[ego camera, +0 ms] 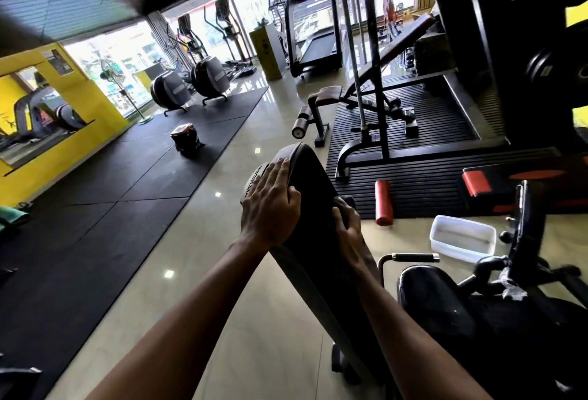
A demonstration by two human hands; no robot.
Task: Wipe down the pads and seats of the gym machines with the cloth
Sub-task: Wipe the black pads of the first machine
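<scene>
Two hands on the pad [313,183]: my left hand [270,205] clasps its left edge, thumb over the face; my right hand [348,231] grips the dark cloth [347,202] against the right edge. Bare floor [222,240] runs open to the left; a seat [429,291] crowds the right, with a white tub [463,242] and a red roller [383,202] beyond. Pad's black, tilted, rounded on top.
</scene>
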